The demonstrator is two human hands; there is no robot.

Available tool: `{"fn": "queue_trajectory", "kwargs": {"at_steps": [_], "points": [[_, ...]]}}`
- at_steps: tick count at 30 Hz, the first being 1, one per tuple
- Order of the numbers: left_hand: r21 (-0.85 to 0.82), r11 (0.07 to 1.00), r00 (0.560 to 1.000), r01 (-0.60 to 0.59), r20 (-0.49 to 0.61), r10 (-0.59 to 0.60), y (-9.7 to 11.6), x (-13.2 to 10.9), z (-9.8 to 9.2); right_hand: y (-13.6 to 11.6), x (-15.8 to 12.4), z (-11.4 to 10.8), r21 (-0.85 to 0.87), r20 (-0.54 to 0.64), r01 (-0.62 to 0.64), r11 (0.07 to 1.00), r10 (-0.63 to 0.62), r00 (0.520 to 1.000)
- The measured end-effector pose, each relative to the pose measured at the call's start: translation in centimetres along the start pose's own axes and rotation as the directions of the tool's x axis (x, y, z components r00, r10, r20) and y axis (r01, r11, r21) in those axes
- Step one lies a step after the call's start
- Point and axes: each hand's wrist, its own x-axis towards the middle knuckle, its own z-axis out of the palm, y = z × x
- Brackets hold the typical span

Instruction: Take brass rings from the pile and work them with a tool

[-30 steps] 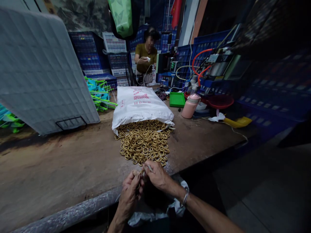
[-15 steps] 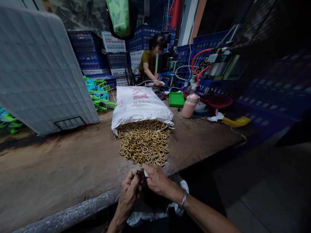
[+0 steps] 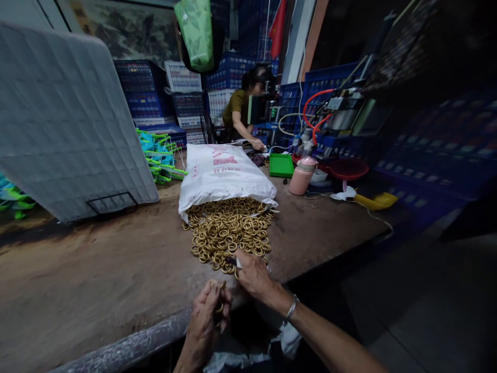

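Loose brass-coloured rings (image 3: 229,235) spill from the mouth of a white printed sack (image 3: 229,173) onto the table. My right hand (image 3: 256,277) is closed on a small dark tool (image 3: 231,261) with a white part beside the fingers; its exact kind is unclear. The tool's tip is at the near edge of the ring pile. My left hand (image 3: 205,316) is closed just in front of the table edge, with a brass ring (image 3: 220,307) showing between its fingers. How many rings it holds is hidden.
A grey padded board (image 3: 77,134) stands at left beside green and blue plastic pieces (image 3: 161,155). A green tray (image 3: 281,165), pink bottle (image 3: 303,176) and yellow scoop (image 3: 376,201) lie at right. Another person (image 3: 243,114) sits behind, among stacked crates (image 3: 142,85).
My hands have moved apart. The right hand has gone forward with the dark tool to the ring pile, while the left has stayed near the table edge. The view has tilted up slightly.
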Motion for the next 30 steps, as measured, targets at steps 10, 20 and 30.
{"fn": "queue_trajectory", "kwargs": {"at_steps": [10, 20, 30], "points": [[-0.148, 0.989, 0.998, -0.007, -0.056, -0.002, -0.1, 0.8, -1.0, 1.0, 4.5, 1.2, -0.213, -0.074, -0.077, 0.974, 0.062, 0.995], [-0.350, 0.930, 0.987, 0.112, -0.073, -0.146, 0.6, 1.6, -1.6, 0.6, 5.0, -0.3, -0.095, -0.074, -0.043, 0.995, 0.036, 0.997], [0.252, 0.922, 0.906, -0.294, -0.233, 0.352, -0.2, 2.9, -0.6, -0.9, 2.6, -0.5, 0.774, 0.262, -0.243, 0.585, 0.054, 0.964]]}}
